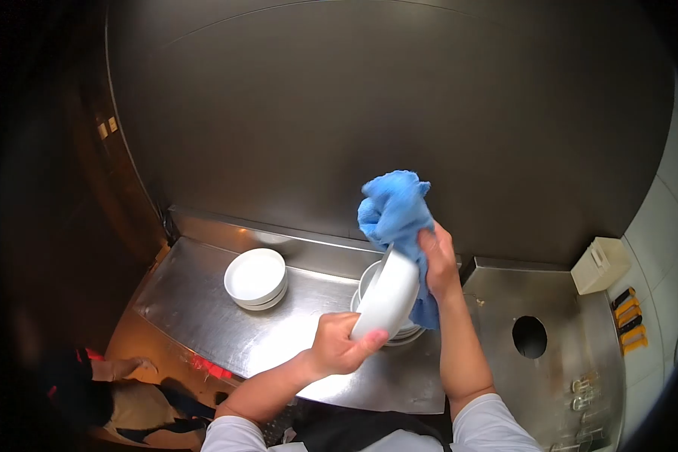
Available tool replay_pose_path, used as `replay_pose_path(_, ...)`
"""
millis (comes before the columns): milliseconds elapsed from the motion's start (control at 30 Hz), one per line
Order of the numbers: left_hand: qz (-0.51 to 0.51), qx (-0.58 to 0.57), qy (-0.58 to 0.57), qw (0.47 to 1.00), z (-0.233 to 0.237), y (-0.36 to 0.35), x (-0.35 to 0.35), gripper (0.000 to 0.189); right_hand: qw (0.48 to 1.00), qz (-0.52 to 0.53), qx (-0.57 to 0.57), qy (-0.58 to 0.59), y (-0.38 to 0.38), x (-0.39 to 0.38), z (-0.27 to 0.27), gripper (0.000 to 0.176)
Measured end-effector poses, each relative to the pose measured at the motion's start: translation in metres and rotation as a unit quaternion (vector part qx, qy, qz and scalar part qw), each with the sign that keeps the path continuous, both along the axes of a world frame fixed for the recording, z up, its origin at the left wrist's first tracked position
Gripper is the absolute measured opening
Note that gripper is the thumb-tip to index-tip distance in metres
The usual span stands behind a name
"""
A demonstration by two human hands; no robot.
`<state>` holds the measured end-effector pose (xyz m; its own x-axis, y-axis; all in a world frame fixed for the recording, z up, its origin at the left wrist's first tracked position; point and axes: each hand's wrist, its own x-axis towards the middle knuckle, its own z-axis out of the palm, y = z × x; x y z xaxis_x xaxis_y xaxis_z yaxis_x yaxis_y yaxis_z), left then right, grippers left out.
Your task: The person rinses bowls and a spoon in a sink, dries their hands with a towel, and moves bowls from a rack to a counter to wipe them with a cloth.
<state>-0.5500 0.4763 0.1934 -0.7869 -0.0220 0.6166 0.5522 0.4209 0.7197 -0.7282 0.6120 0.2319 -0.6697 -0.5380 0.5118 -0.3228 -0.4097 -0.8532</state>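
My left hand [344, 345] grips the lower rim of a white bowl [391, 290], which is tilted up on its side in front of me. A blue cloth [396, 207] is bunched in my right hand [439, 260], pressed against the bowl's upper right edge; part of the cloth hangs down behind the bowl. Beneath the held bowl stand more white dishes [405, 337], mostly hidden by it. To the left, a short stack of white bowls [256, 276] rests upright on the steel counter [196, 290].
On the right is a steel surface with a round dark hole [529, 337]. A cream box [601, 265] and yellow-and-black handled items [629, 320] line the right wall. Small glasses [582, 392] stand at the lower right. Another person [139, 407] is at the lower left.
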Motion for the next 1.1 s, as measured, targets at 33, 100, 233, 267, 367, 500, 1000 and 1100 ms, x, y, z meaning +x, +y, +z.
replay_pose_path(33, 0.003, -0.007, 0.034, 0.999, 0.001, -0.001, 0.005, 0.025, 0.997, 0.017, -0.034, -0.07, -0.011, -0.006, -0.009, 0.048)
replay_pose_path(100, 0.022, 0.028, 0.066, 0.997, -0.007, -0.003, 0.009, 0.026, 0.958, 0.064, -0.085, -0.267, -0.039, -0.016, -0.052, 0.05)
replay_pose_path(233, 0.141, 0.078, 0.1, 0.982, -0.038, -0.01, 0.007, 0.028, 0.945, -0.011, -0.043, -0.323, -0.073, 0.042, -0.129, 0.05)
replay_pose_path(267, 0.181, 0.087, 0.103, 0.974, -0.042, -0.012, 0.006, 0.028, 0.961, -0.035, -0.004, -0.275, -0.077, 0.057, -0.154, 0.051)
replay_pose_path(367, 0.276, 0.049, 0.031, 0.959, -0.043, -0.034, 0.005, 0.026, 0.986, -0.054, -0.026, -0.157, -0.075, 0.131, -0.155, 0.045)
replay_pose_path(500, 0.299, -0.064, 0.137, 0.942, -0.055, -0.059, -0.006, 0.025, 0.936, -0.176, 0.056, 0.302, -0.074, 0.129, -0.113, 0.047)
replay_pose_path(1000, 0.128, -0.282, 0.073, 0.948, -0.079, -0.063, 0.034, 0.033, 0.771, 0.118, 0.076, -0.621, -0.067, 0.129, -0.175, 0.053)
replay_pose_path(1100, 0.085, -0.311, 0.01, 0.947, -0.102, -0.086, 0.049, 0.035, 0.76, 0.156, 0.051, -0.629, -0.052, 0.119, -0.187, 0.054)
